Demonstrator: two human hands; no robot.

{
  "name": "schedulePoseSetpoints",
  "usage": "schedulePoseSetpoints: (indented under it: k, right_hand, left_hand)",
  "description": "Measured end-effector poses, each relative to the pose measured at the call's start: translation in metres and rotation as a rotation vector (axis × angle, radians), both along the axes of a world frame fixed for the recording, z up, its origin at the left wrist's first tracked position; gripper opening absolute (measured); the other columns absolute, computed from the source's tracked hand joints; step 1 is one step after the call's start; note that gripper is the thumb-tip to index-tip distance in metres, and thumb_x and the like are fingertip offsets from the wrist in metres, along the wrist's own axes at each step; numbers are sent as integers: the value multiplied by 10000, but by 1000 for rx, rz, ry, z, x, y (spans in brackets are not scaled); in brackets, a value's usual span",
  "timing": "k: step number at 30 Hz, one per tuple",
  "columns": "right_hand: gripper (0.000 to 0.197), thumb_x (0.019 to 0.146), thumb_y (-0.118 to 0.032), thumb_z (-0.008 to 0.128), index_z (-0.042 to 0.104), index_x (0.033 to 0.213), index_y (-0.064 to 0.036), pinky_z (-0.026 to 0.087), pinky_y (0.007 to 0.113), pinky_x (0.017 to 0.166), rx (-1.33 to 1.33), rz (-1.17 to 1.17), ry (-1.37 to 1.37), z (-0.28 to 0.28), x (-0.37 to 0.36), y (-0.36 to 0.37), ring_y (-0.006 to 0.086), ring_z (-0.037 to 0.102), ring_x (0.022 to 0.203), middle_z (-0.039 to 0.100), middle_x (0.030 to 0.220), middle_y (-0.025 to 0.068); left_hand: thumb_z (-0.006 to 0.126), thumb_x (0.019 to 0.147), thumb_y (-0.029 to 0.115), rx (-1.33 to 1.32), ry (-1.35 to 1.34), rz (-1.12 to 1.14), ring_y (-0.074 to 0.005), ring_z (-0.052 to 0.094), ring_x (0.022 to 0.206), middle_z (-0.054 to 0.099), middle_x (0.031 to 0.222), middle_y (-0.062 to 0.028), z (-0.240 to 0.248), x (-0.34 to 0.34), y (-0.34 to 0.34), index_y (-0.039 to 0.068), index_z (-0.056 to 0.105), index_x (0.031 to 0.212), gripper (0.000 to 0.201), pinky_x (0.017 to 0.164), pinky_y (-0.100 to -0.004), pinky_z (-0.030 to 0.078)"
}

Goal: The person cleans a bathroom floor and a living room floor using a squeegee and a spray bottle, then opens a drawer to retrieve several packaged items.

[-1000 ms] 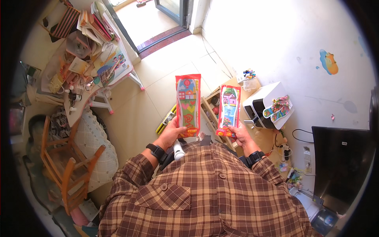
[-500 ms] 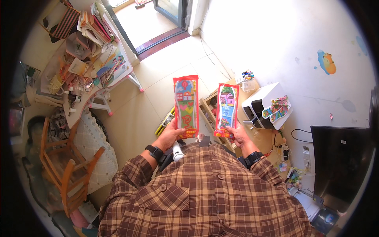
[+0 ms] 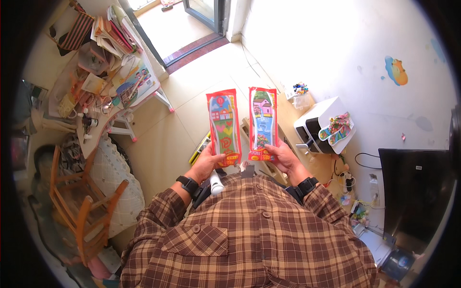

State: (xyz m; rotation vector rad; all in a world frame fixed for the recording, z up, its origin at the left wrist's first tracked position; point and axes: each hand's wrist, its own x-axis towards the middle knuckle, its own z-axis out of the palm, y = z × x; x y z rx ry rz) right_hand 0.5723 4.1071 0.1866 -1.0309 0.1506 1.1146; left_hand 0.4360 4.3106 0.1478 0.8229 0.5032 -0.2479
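My left hand is closed round the lower end of a red-edged packaged insole, with the thumb on its front; the print shows houses, hearts and green ground. A second packaged insole, printed with a pink house and blue water, is gripped at its bottom by my right hand. Both packs stand upright side by side in front of my chest, a narrow gap between them. To the right, a pair of colourful insoles lies on a white box-shaped machine.
A cluttered desk with books and papers stands at the left, and a wooden chair is nearer. An open door is ahead. A clear tub of small colourful items sits beyond the machine. A black screen is at right.
My right hand has moved left and slightly up, bringing its packaged insole closer to the other one. The left pack has shifted slightly to the left.
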Motion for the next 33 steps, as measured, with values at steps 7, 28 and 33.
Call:
schedulePoseSetpoints:
  k: [7,28,33]
  right_hand:
    - [509,795,-51,532,297,1247,-73,438,333,860,80,118,39,-3,-8,29,199,486,1043,456,1172,88]
    - [697,535,-50,682,395,1168,5,387,293,839,-662,109,-648,-166,2,-168,232,506,958,532,1037,139]
    - [645,600,5,652,373,1182,0,424,302,798,-817,-151,-223,-141,-25,-210,187,515,943,524,1062,118]
  left_hand:
    - [484,792,-33,-43,-17,30,-205,547,953,489,1114,-95,6,6,-2,67,282,1238,500,764,-333,505]
    - [464,846,158,427,-82,-437,-128,532,843,596,894,-60,44,-4,-13,24,515,978,195,762,-241,392]
    - [474,821,203,508,-98,-531,-146,524,818,585,856,-79,99,-10,-10,-1,547,890,227,739,-259,398]
